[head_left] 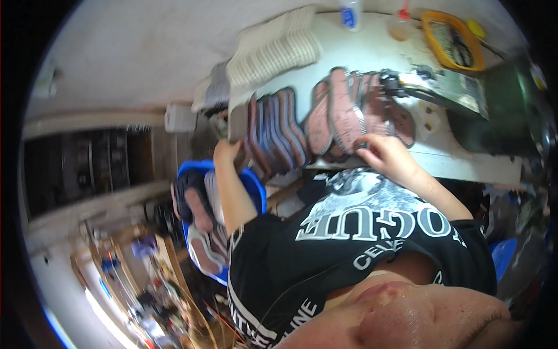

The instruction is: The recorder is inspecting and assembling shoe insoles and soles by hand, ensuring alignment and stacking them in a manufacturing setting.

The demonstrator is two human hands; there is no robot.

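Left hand partly hidden, left of sole row; its grip we cannot tell. Right hand, angled leftward, pinches near end of pink sole.

The soles look matt, the tub smooth plastic.

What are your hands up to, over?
Left hand at left end of blue stack. Right hand at pink sole's lower edge. Blue stack between hands.
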